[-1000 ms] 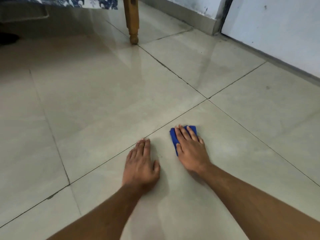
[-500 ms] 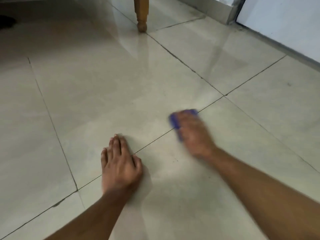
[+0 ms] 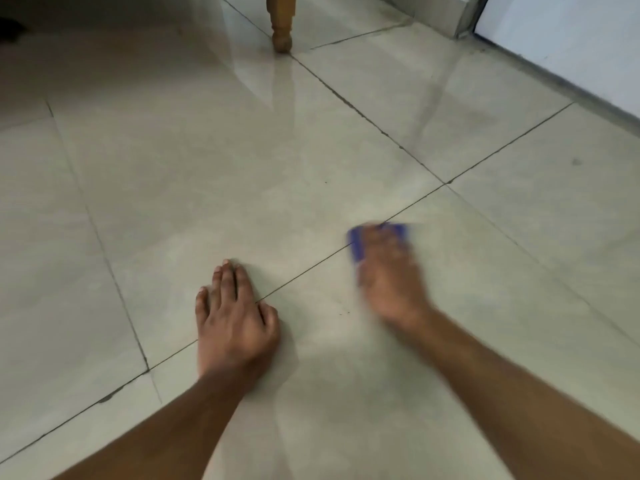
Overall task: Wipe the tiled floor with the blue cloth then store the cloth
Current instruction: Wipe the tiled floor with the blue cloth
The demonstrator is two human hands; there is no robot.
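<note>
The blue cloth (image 3: 358, 245) lies folded flat on the glossy beige tiled floor (image 3: 242, 174), over a grout line. My right hand (image 3: 389, 275) presses down on it, palm flat, covering most of it; only the cloth's left and far edges show. That hand is blurred by motion. My left hand (image 3: 232, 320) rests flat on the floor to the left, fingers spread, holding nothing, across the same grout line.
A turned wooden furniture leg (image 3: 282, 27) stands at the top centre. A white wall or door (image 3: 571, 46) runs along the right, with a tiled skirting corner (image 3: 446, 19) beside it. Dark shadow under furniture fills the top left.
My right hand has slid the cloth forward across the grout line, blurred with motion. My left hand shifted left and planted itself over the grout line. The camera moved forward.
</note>
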